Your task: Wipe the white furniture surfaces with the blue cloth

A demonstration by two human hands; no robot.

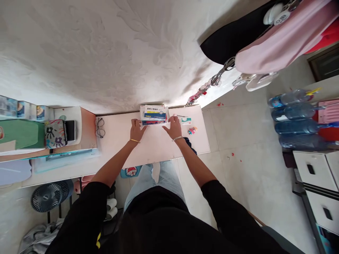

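Observation:
Against the wall, on the pale table [113, 151], is a small clear-looking container [167, 112] filled with medicine boxes [155, 113]. White and blue packs with Chinese print show on top, with a darker blue and red one at the front. My left hand [137, 130] grips the container's left front corner, its thumb along the front. My right hand [173, 128] is at the right front corner, fingers bent around the side and thumb pointing inward. Just right of that hand lies a small green and white box [186, 121].
A colourful little figure [192, 131] and dark cloth [190, 145] are near the table's right end. Glasses [100, 127] lie left, beside a shelf unit [88, 128]. A pink bag [275, 46] and chains [200, 93] hang at upper right. Large bottles [296, 126] stand farther right.

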